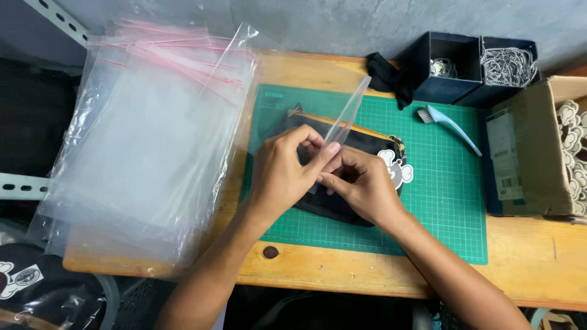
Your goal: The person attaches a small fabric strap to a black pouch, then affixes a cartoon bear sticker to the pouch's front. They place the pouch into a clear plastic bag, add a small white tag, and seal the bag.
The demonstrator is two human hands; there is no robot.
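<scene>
While both hands, left hand [282, 177] and right hand [361, 186], pinch the clear zip bag [347, 116] mouth, the black pouch [358, 150] lies unpacked on the green cutting mat [440, 201].

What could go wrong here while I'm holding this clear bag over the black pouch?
The clear bag is pinched only at one end by the left hand and right hand; being thin, it might tear or slip. The stack of clear bags overhangs the table edge at the left, so a nudge could slide it off. The black pouch is mostly hidden, which may hinder aiming.
</scene>
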